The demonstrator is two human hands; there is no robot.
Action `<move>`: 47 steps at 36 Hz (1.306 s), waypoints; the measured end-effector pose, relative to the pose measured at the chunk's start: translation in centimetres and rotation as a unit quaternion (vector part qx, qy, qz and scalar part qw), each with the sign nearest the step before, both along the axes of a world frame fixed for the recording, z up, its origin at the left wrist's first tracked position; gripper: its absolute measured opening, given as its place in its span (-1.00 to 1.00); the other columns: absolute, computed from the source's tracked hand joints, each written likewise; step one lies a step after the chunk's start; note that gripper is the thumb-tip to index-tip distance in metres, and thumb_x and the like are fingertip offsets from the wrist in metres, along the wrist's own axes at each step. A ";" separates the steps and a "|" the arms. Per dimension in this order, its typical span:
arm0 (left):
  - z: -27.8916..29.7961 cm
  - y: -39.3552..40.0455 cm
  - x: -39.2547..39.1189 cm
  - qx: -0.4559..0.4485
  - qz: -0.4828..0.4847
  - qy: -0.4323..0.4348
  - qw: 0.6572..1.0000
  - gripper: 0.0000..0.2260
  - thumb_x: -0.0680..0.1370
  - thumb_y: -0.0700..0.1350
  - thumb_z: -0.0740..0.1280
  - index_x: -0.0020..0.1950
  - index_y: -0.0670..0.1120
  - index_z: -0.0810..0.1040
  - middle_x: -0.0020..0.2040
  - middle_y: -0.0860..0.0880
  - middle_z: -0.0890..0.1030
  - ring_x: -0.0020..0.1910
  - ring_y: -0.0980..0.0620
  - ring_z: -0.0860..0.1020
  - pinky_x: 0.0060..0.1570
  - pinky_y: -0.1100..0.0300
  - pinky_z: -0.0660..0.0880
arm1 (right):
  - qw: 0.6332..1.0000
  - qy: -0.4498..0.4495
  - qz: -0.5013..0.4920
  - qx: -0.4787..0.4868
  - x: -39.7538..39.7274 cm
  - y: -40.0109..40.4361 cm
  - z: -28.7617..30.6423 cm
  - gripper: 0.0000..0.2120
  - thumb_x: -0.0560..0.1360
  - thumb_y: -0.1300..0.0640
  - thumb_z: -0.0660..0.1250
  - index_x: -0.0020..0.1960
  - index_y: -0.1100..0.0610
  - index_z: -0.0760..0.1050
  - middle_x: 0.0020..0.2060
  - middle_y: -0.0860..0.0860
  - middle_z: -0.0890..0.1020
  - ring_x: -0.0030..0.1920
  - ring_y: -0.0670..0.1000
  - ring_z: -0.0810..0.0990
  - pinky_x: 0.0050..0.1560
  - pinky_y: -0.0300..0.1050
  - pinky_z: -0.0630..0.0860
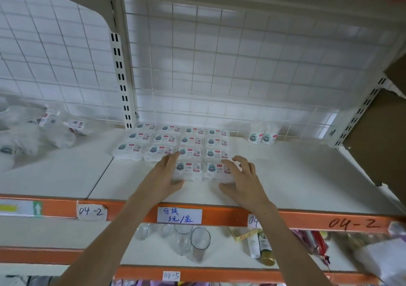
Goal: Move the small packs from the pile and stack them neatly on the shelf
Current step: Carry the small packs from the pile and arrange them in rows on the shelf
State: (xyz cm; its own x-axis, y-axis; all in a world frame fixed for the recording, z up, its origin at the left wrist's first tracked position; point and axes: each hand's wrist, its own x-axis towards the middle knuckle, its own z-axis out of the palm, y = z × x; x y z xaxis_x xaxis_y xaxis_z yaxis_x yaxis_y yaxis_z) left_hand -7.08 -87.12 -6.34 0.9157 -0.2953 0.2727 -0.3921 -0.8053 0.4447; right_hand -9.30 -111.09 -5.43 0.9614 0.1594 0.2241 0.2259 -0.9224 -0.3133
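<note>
Small white packs with green-and-red labels lie in neat rows (173, 142) on the white shelf (296, 176), against the wire grid back. In front of the rows sit two packs side by side: a left front pack (189, 169) and a right front pack (216, 169). My left hand (165, 173) presses against the left side of the left front pack, fingers spread. My right hand (240, 176) rests on the right side of the right front pack, fingers bent. A pile of loose packs in clear plastic (33, 130) lies at the far left of the shelf.
Two upright packs (262, 135) stand at the back right. A brown cardboard box (382, 132) fills the right end of the shelf. The orange shelf edge (131, 209) carries handwritten labels. Below it stand clear glasses (198, 244) and small bottles (260, 246).
</note>
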 end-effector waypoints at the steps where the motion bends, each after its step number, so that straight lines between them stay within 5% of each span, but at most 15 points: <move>1: 0.2 0.0 -0.3 0.013 0.006 -0.003 1.000 -0.29 0.47 -0.04 0.38 0.50 -0.08 0.06 0.38 -0.14 0.31 0.25 -0.07 0.42 0.15 0.11 0.43 | 1.000 -0.020 0.001 0.004 -0.6 0.0 0.1 -0.45 0.45 -0.05 0.32 0.40 -0.02 0.28 0.37 0.01 0.24 0.33 0.11 0.20 0.27 -0.01 0.33; 4: 0.3 0.2 -1.2 0.061 0.029 -0.015 0.998 -0.30 0.47 -0.01 0.37 0.49 -0.11 0.09 0.34 -0.14 0.36 0.16 -0.09 0.48 0.10 0.07 0.45 | 0.997 -0.081 -0.006 0.005 -2.8 0.0 0.2 -0.51 0.41 -0.10 0.23 0.29 0.05 0.44 0.27 0.04 0.44 0.25 0.14 0.38 0.17 0.02 0.43; 8: -0.3 -0.1 -3.1 0.062 0.022 -0.120 0.991 -0.58 0.43 -0.01 0.35 0.25 -0.15 0.48 0.13 -0.13 0.56 0.04 -0.16 0.57 0.03 -0.04 0.46 | 0.995 -0.100 -0.016 -0.028 -6.2 0.0 -0.3 -0.55 0.38 -0.10 0.21 0.20 0.07 0.50 0.18 0.03 0.55 0.16 0.12 0.51 0.08 0.01 0.52; 14: -1.6 -3.4 -9.5 0.028 -0.075 -0.239 0.968 -0.70 0.43 0.00 0.19 0.04 -0.09 0.58 -0.05 -0.04 0.58 -0.11 -0.01 0.54 -0.06 0.15 0.38 | 0.992 -0.104 -0.029 -0.066 -11.5 0.5 -1.2 -0.60 0.41 -0.11 0.17 0.13 0.05 0.52 0.12 -0.03 0.59 0.09 0.05 0.58 0.02 -0.05 0.54; 22: -7.4 -3.1 -17.1 0.083 -0.028 -0.163 0.983 -0.71 0.37 0.02 0.17 0.06 0.00 0.41 -0.12 0.01 0.59 -0.20 -0.02 0.58 -0.15 0.14 0.45 | 0.996 -0.075 -0.010 -0.046 -18.1 1.2 -4.0 -0.69 0.38 -0.12 0.17 0.01 -0.02 0.52 -0.03 -0.10 0.61 -0.03 -0.04 0.54 -0.15 -0.16 0.56; 27: -8.0 -0.3 -22.1 0.097 0.078 -0.125 0.984 -0.72 0.29 -0.02 0.31 -0.04 -0.06 0.57 -0.20 -0.01 0.58 -0.27 -0.04 0.58 -0.30 0.14 0.52 | 0.997 -0.028 0.033 -0.061 -21.8 1.6 -5.4 -0.75 0.29 -0.09 0.32 -0.06 -0.05 0.54 -0.10 -0.15 0.61 -0.14 -0.08 0.62 -0.28 -0.22 0.53; 32: -7.9 3.5 -28.7 0.078 0.171 -0.056 0.981 -0.72 0.38 0.03 0.15 -0.10 -0.05 0.58 -0.24 -0.01 0.57 -0.30 -0.05 0.57 -0.34 0.15 0.50 | 0.992 0.015 0.117 -0.048 -24.2 4.6 -6.6 -0.73 0.30 -0.04 0.31 -0.03 -0.01 0.54 -0.09 -0.10 0.61 -0.13 -0.02 0.61 -0.26 -0.17 0.55; 35: -7.1 6.3 -33.0 0.076 0.232 -0.040 0.969 -0.75 0.36 0.03 0.15 -0.12 0.00 0.56 -0.25 0.00 0.59 -0.33 -0.05 0.57 -0.38 0.21 0.47 | 0.981 0.049 0.183 -0.033 -25.4 8.1 -6.6 -0.66 0.38 -0.07 0.19 0.08 0.01 0.52 0.04 -0.06 0.57 0.03 0.05 0.56 -0.07 -0.07 0.51; 39: -6.6 11.2 -38.3 0.074 0.318 -0.008 0.945 -0.75 0.33 0.04 0.16 -0.04 0.04 0.46 -0.26 -0.03 0.58 -0.30 -0.11 0.59 -0.34 0.17 0.53 | 0.954 0.085 0.283 -0.044 -26.6 13.8 -5.9 -0.33 0.35 -0.27 -0.14 0.31 -0.01 0.37 0.28 -0.10 0.42 0.29 -0.01 0.36 0.20 -0.15 0.34; 42: -5.5 14.9 -42.1 0.091 0.389 0.002 0.917 -0.65 0.33 0.07 0.15 -0.06 -0.05 0.60 -0.24 -0.03 0.60 -0.29 -0.07 0.60 -0.33 0.20 0.51 | 0.934 0.095 0.345 -0.023 -27.3 17.8 -5.9 -0.42 0.41 -0.20 -0.04 0.32 0.01 0.37 0.29 -0.10 0.41 0.31 -0.02 0.33 0.24 -0.18 0.29; 47: -5.1 19.9 -47.3 0.065 0.473 0.003 0.878 -0.64 0.37 0.08 0.16 0.00 -0.06 0.59 -0.16 -0.05 0.60 -0.20 -0.11 0.61 -0.26 0.10 0.55 | 0.907 0.081 0.413 0.003 -28.6 24.3 -6.0 -0.63 0.37 -0.14 0.14 0.03 0.00 0.55 -0.04 -0.07 0.58 0.03 0.02 0.54 0.05 -0.18 0.39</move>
